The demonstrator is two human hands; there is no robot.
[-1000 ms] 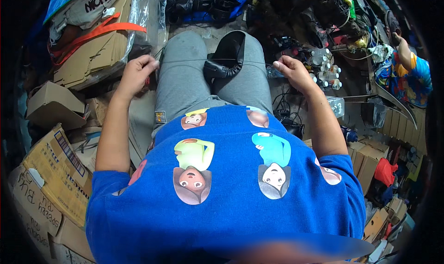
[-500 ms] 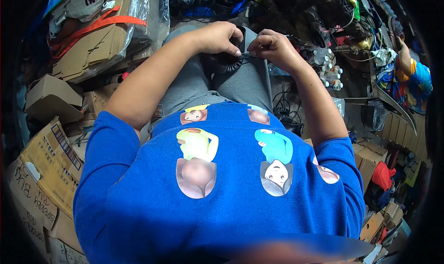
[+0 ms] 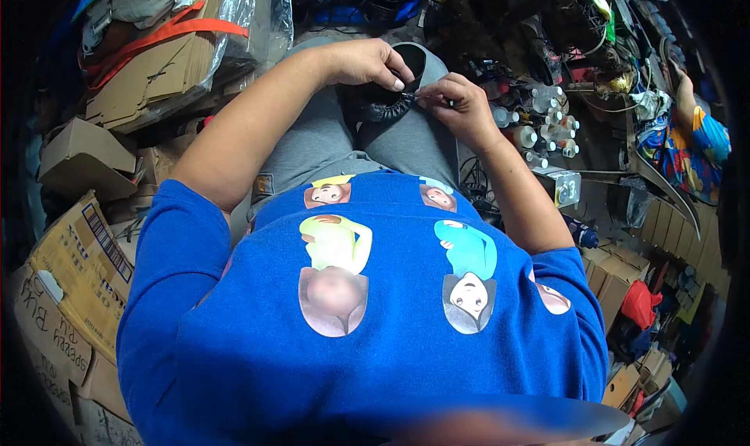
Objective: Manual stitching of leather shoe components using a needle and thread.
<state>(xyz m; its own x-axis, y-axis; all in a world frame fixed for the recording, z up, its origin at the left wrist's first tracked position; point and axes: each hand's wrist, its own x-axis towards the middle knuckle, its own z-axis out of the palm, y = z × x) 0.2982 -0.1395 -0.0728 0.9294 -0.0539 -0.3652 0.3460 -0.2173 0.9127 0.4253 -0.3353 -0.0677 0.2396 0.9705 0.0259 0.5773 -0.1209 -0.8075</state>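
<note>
On my lap, between my thighs, rests a dark shoe with a row of stitches or ridges along its near rim. My left hand reaches over it from the left, thumb and curled fingers gripping its upper edge. Close by on the right, my right hand is closed, with thumb and fingers pinching a thin dark piece, perhaps a needle or awl, whose tip points at the shoe's rim. Its exact kind is too small to make out. Part of the shoe is hidden under my left hand.
Several small bottles stand on the floor to the right, beside a clear container. A curved blade-like strip lies farther right. Cardboard boxes and flat cardboard are piled on the left. Another person's arm shows at far right.
My right hand has shifted slightly down, with its fingers turned toward the shoe's rim. My left hand stays on the shoe, and its fingers have moved a little.
</note>
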